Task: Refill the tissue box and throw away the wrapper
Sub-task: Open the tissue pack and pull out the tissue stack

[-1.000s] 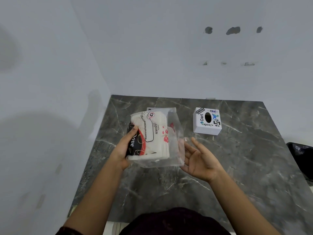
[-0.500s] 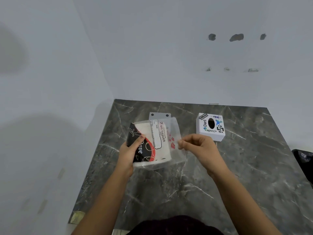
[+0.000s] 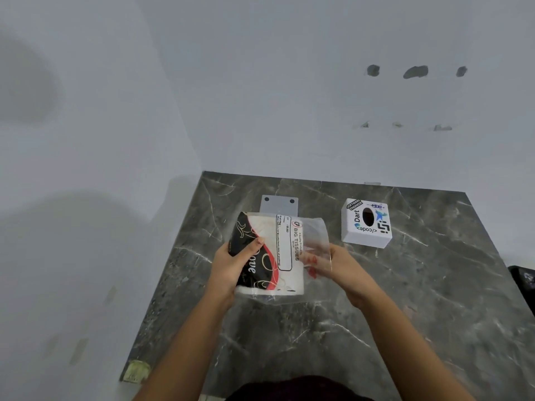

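Observation:
A pack of tissues (image 3: 272, 253) in a clear plastic wrapper with black, red and white print is held above the dark marble table (image 3: 405, 299). My left hand (image 3: 231, 264) grips the pack's left end, thumb on top. My right hand (image 3: 341, 267) holds the loose, empty right end of the wrapper (image 3: 315, 244), its fingers behind the plastic. The white cube tissue box (image 3: 366, 222), covered with stickers and with a dark oval opening on top, stands on the table to the right, apart from both hands.
A grey plate with two holes (image 3: 279, 203) lies flat on the table behind the pack. A black bin (image 3: 525, 282) shows at the right edge. White walls close the table's left and far sides.
My right hand went from open beside the pack to pinching, then gripping, the wrapper's loose right end. The pack has turned flatter and dropped slightly; the view has tilted down.

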